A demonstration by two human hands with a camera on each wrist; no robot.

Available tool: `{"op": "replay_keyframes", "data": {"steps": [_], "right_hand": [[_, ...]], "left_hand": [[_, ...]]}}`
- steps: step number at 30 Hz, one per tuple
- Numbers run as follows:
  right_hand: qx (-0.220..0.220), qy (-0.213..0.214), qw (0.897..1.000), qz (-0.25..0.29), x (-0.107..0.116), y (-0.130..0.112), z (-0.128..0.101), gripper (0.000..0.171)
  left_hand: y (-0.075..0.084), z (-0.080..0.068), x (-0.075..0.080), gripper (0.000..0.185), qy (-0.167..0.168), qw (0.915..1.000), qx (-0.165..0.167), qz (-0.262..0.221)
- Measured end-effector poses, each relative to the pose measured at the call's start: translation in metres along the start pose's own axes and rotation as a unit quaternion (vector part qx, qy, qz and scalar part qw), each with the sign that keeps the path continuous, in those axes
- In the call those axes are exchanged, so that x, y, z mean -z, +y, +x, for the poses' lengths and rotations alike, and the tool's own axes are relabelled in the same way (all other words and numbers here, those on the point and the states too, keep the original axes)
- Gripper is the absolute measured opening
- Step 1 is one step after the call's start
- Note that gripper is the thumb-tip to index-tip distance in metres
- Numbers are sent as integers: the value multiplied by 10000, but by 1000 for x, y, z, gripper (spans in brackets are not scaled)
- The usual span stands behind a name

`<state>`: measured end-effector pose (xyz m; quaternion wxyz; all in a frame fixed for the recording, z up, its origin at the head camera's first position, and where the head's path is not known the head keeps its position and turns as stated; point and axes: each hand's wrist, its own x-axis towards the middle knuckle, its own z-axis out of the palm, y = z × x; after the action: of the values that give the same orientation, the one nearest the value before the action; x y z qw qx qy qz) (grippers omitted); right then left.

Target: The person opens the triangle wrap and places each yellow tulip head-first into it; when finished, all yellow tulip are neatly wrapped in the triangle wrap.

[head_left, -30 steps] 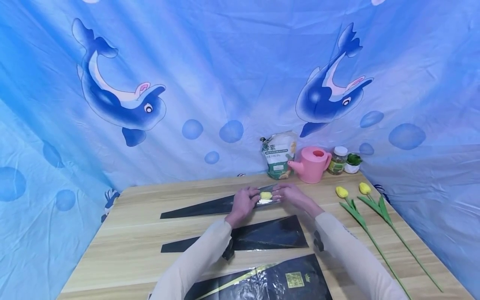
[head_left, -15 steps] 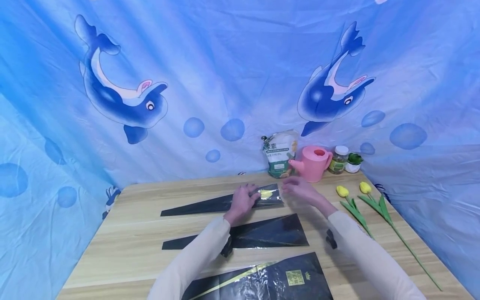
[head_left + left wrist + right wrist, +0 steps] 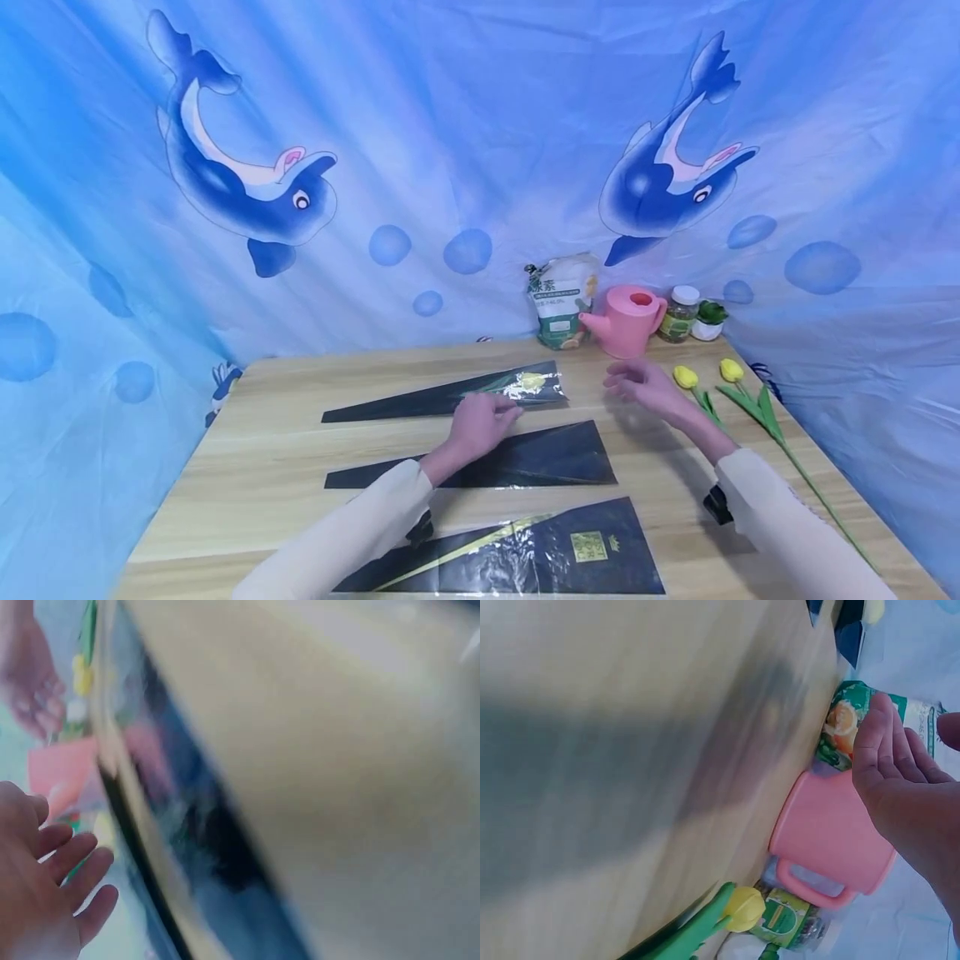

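A yellow tulip [image 3: 531,382] lies inside a long black cone sleeve [image 3: 420,403] at the back of the wooden table [image 3: 255,467]. My left hand [image 3: 480,421] hovers with relaxed fingers just in front of that sleeve, holding nothing; in the left wrist view its fingers [image 3: 71,870] are spread. My right hand [image 3: 637,385] is open and empty, above the table between the sleeve and two loose yellow tulips [image 3: 684,377], [image 3: 731,370]. In the right wrist view its fingers [image 3: 885,761] are straight, near the pink watering can [image 3: 832,840].
Two more black sleeves [image 3: 540,457], [image 3: 555,554] lie nearer me. A fertiliser bag [image 3: 561,298], pink watering can [image 3: 630,318], jar [image 3: 681,314] and small potted plant [image 3: 708,321] stand at the back right. A blue dolphin cloth [image 3: 375,167] surrounds the table.
Both hands have let go of the sleeve with the tulip. The right hand moved right toward the loose tulips; the left hand drew back a little toward me.
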<state>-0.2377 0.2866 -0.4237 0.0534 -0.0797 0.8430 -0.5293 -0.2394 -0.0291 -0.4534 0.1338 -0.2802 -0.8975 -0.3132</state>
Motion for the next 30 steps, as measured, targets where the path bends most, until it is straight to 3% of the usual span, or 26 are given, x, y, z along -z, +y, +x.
{"op": "replay_keyframes", "data": {"steps": [6,13,21,30], "right_hand": [[61,-121,9999,-100,-5,2,-16,41],[-2,-343,9992,-200,-14,6,-34,43],[-108,-457,9988,162,-17,15,-44,45],[70,-500,9987,91,-18,28,-48,43]], "left_hand": [[10,-22,-13,23,-316,9986,-206,-381],[16,-36,-30,35,-529,9945,-264,-860],[19,-44,-41,37,-792,9954,-186,-503],[29,-39,-49,42,-868,9952,-445,-11]]}}
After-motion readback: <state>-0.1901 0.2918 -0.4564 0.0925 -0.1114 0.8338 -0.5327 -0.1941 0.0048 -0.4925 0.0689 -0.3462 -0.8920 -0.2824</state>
